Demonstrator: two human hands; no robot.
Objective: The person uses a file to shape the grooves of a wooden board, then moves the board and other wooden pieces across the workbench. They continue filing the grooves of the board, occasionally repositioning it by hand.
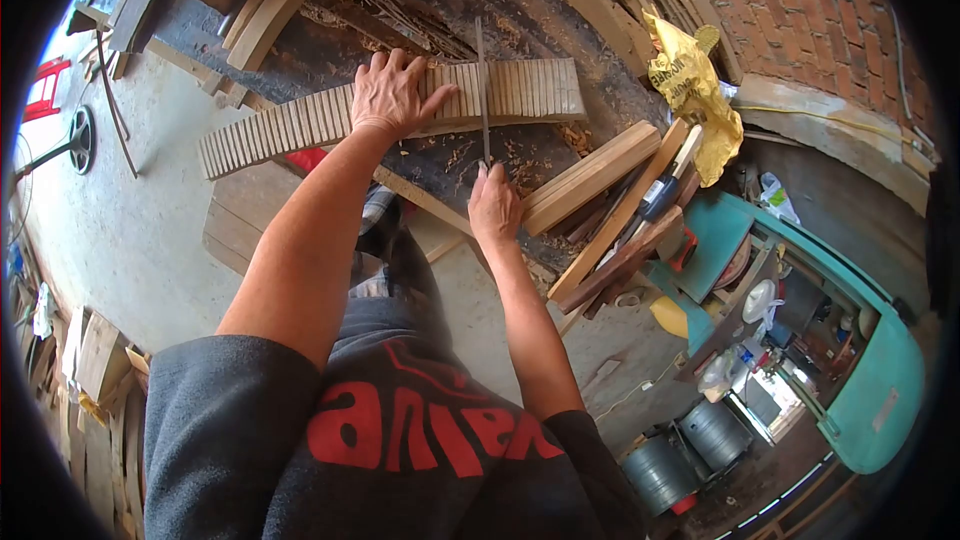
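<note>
A long curved wooden piece [310, 120], cut across with closely spaced grooves, lies over the dark workbench [440, 162], its left end reaching past the bench edge. My left hand [392, 98] presses down on its upper face, fingers spread toward the far edge and thumb pointing right. Across the piece's right part lies a narrow metal file [484, 90], pointing away from me. My right hand [495, 205] is closed around the near end of this file; the grip itself is hidden by my fingers.
Wood shavings litter the bench. Curved timbers [575, 0] lie at the back, near a brick wall [800, 10]. Right of my right hand are stacked wood blocks [595, 175] and a crumpled yellow bag [697, 90]. A teal cabinet-like frame [880, 390] stands lower right.
</note>
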